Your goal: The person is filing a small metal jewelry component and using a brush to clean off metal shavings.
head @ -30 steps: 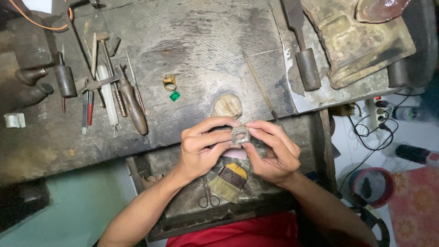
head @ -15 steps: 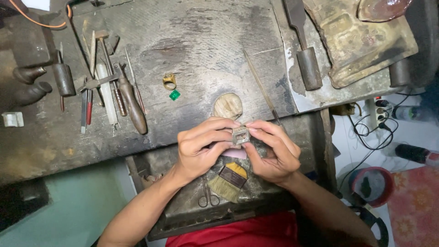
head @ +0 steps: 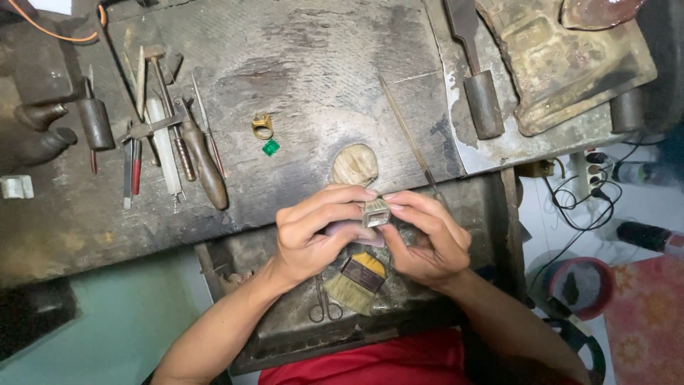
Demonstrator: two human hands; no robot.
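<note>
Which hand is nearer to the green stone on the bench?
Left. The left hand lies just below the green stone; the right hand is farther right.

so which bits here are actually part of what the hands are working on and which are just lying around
In hand:
- small square metal piece, pinched between left hand and right hand

Lying about:
- gold ring and green stone on the bench
- hand tools at the left
- brush and scissors in the tray
</note>
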